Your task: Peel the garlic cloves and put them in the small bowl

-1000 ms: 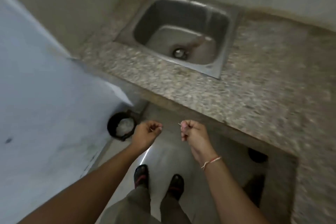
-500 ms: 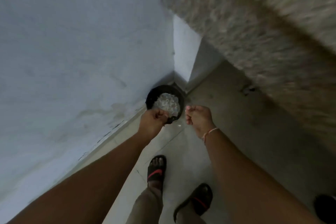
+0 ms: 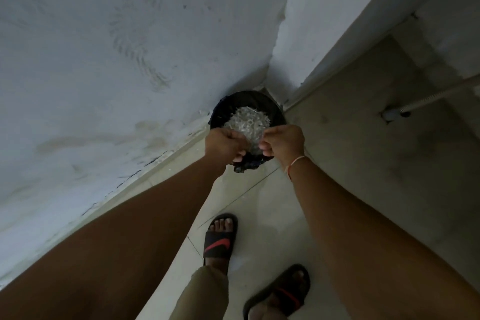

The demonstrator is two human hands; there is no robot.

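Note:
A black bin [image 3: 225,102] stands on the floor in the corner, and a pale heap of garlic peels [image 3: 246,119] lies inside it. Both my hands hover over its near rim, knuckles up and close together. The curled fingers of my left hand [image 3: 224,145] pinch small scraps of peel that barely show. My right hand [image 3: 285,141], with a thread band at the wrist, pinches in the same way, a pale bit at its fingertips. No garlic clove and no small bowl is in view.
A stained grey wall [image 3: 104,60] rises on the left and meets a white pillar [image 3: 306,21] behind the bin. My sandalled feet [image 3: 220,239] stand on the tiled floor. A thin hose [image 3: 441,93] runs along the floor at right.
My view swung from the sink and granite counter down to the floor corner. Both hands moved forward and now hang directly over the bin.

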